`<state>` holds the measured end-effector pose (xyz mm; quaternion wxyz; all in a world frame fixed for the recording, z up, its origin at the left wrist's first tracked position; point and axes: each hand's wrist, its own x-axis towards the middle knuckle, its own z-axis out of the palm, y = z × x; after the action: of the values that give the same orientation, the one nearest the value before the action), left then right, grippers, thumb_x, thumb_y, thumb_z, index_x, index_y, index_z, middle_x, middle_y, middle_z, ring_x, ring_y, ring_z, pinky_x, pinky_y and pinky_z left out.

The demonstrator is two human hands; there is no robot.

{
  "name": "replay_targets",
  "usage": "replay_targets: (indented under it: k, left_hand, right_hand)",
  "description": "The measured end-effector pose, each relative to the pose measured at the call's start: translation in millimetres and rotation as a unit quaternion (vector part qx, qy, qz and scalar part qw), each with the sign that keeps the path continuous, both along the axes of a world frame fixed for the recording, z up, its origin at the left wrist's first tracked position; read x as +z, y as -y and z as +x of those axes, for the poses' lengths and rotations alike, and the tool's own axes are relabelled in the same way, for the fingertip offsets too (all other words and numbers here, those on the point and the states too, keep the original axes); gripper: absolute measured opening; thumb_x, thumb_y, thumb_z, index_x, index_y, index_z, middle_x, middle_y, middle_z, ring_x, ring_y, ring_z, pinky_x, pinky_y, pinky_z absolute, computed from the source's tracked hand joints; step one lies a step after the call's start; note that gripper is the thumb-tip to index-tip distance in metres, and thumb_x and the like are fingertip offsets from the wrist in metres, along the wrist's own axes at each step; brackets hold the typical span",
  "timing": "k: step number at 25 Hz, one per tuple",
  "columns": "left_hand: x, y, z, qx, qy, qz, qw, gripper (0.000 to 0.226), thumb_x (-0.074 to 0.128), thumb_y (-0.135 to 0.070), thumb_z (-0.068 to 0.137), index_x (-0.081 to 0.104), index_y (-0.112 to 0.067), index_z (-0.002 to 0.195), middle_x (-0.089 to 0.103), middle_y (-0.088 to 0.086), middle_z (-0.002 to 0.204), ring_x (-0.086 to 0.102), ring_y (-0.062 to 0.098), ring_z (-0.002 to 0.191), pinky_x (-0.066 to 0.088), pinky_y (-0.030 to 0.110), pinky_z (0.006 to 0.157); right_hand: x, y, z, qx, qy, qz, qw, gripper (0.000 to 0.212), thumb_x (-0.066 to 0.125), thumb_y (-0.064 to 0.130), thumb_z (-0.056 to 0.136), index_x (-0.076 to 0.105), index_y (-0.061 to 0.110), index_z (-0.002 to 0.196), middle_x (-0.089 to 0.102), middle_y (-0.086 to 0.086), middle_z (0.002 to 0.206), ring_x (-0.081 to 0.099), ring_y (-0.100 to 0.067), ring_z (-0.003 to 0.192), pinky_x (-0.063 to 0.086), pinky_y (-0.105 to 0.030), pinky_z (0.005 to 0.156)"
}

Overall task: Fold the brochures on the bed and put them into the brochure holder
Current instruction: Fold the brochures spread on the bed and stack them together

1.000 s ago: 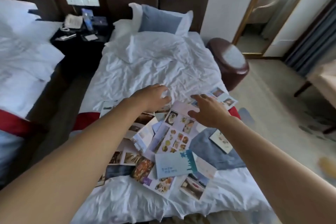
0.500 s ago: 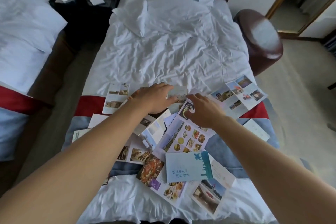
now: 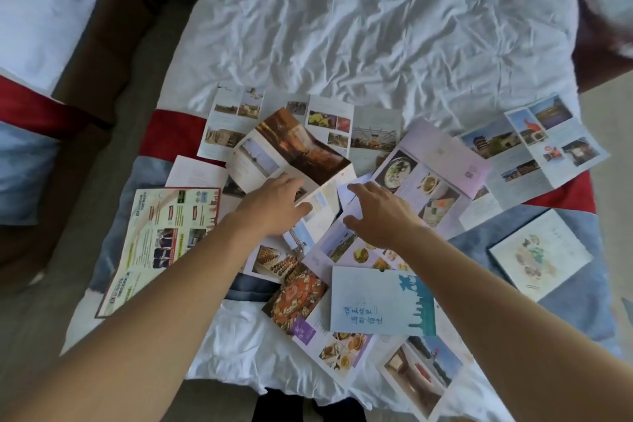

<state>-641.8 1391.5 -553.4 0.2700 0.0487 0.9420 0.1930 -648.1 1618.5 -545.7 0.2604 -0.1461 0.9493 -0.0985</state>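
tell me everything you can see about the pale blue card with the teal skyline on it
The pale blue card is a flat rectangle of what looks like paper, with a teal skyline silhouette along its right edge and handwritten-style blue lettering near the bottom. It appears closed or folded flat, slightly tilted. It lies on top of other brochures near the foot of the bed, overlapping the food brochure on its left. The right forearm passes over its upper right corner; neither hand touches it.

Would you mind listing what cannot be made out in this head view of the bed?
- Brochure holder: not in frame at all.
- Brochure under the left hand: partly covered by that hand and the brown brochure.
- Lilac food brochure: its near part is hidden by the right hand.
- Print on the light blue leaflet: too small to read.
- Round brown object: blurred, cut by the right edge.
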Motion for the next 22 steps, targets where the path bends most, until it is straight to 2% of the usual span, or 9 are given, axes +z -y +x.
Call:
replay_targets:
  k: [3, 5, 7, 9, 12, 16, 20, 22]
  left_hand:
    - [-34, 12, 16, 0.005, 0.029, -0.030, 0.999, 0.059, 0.053, -0.044, 0.096, 0.037, -0.020, 0.148, 0.040, 0.001, 0.150, 0.041, 0.024, 0.132, 0.044, 0.044, 0.097]
    - [-48, 10, 24, -0.004, 0.017, -0.034, 0.999, 0.056, 0.055, -0.042, 0.095, 0.039, -0.019, 0.144, 0.044, 0.001, 0.144, 0.044, 0.023, 0.126, 0.046, 0.042, 0.092]
    - [-56, -1, 32, -0.012, -0.039, -0.035, 0.999, 0.051, 0.059, -0.040, 0.093, 0.043, -0.018, 0.136, 0.049, 0.001, 0.135, 0.048, 0.022, 0.118, 0.046, 0.038, 0.088]
    - [-61, -15, 39, -0.017, -0.102, -0.045, 0.994, 0.048, 0.063, -0.037, 0.089, 0.046, -0.018, 0.130, 0.051, 0.002, 0.130, 0.049, 0.022, 0.113, 0.046, 0.037, 0.089]
    - [-67, -27, 44, -0.046, -0.164, -0.067, 0.983, 0.045, 0.065, -0.035, 0.087, 0.049, -0.019, 0.126, 0.049, 0.004, 0.134, 0.047, 0.024, 0.115, 0.045, 0.039, 0.094]
    - [-76, -35, 47, -0.062, -0.156, -0.071, 0.983, 0.052, 0.064, -0.037, 0.088, 0.047, -0.019, 0.134, 0.045, 0.006, 0.141, 0.044, 0.025, 0.123, 0.040, 0.042, 0.097]
    - [-80, -41, 53, -0.077, -0.142, -0.083, 0.983, 0.054, 0.063, -0.038, 0.087, 0.048, -0.019, 0.135, 0.047, 0.006, 0.141, 0.044, 0.026, 0.124, 0.040, 0.043, 0.096]
    - [-80, -44, 56, -0.082, -0.125, -0.083, 0.985, 0.052, 0.061, -0.038, 0.089, 0.048, -0.019, 0.136, 0.046, 0.006, 0.141, 0.043, 0.026, 0.126, 0.039, 0.044, 0.097]
  right_hand:
    - [-34, 16, 13, 0.012, 0.019, 0.014, 1.000, 0.066, 0.056, 0.049, 0.093, 0.031, 0.026, 0.150, 0.045, -0.004, 0.149, 0.052, -0.030, 0.127, 0.046, -0.046, 0.096]
    - [-50, 17, 22, 0.012, 0.039, 0.017, 0.999, 0.062, 0.057, 0.046, 0.092, 0.035, 0.024, 0.146, 0.048, -0.004, 0.144, 0.053, -0.029, 0.123, 0.046, -0.046, 0.096]
    - [-64, 10, 35, 0.012, 0.075, 0.036, 0.996, 0.055, 0.059, 0.041, 0.092, 0.042, 0.022, 0.140, 0.053, -0.004, 0.135, 0.055, -0.028, 0.119, 0.045, -0.044, 0.095]
    - [-75, -1, 54, 0.027, 0.109, 0.078, 0.991, 0.047, 0.059, 0.039, 0.092, 0.048, 0.021, 0.134, 0.056, -0.004, 0.129, 0.057, -0.027, 0.114, 0.044, -0.041, 0.091]
    - [-88, -17, 80, 0.041, 0.112, 0.102, 0.988, 0.040, 0.059, 0.031, 0.093, 0.052, 0.022, 0.131, 0.057, -0.002, 0.128, 0.057, -0.025, 0.113, 0.045, -0.039, 0.090]
    - [-100, -23, 95, 0.024, 0.076, 0.084, 0.993, 0.033, 0.062, 0.019, 0.090, 0.056, 0.019, 0.122, 0.057, -0.003, 0.118, 0.056, -0.024, 0.106, 0.045, -0.037, 0.088]
    - [-107, -27, 98, 0.014, 0.041, 0.079, 0.996, 0.023, 0.062, 0.011, 0.089, 0.060, 0.019, 0.111, 0.059, -0.002, 0.110, 0.056, -0.023, 0.102, 0.038, -0.034, 0.077]
    - [-105, -29, 96, 0.007, 0.041, 0.071, 0.997, 0.019, 0.059, 0.009, 0.090, 0.064, 0.021, 0.104, 0.062, -0.001, 0.105, 0.058, -0.022, 0.097, 0.041, -0.033, 0.078]
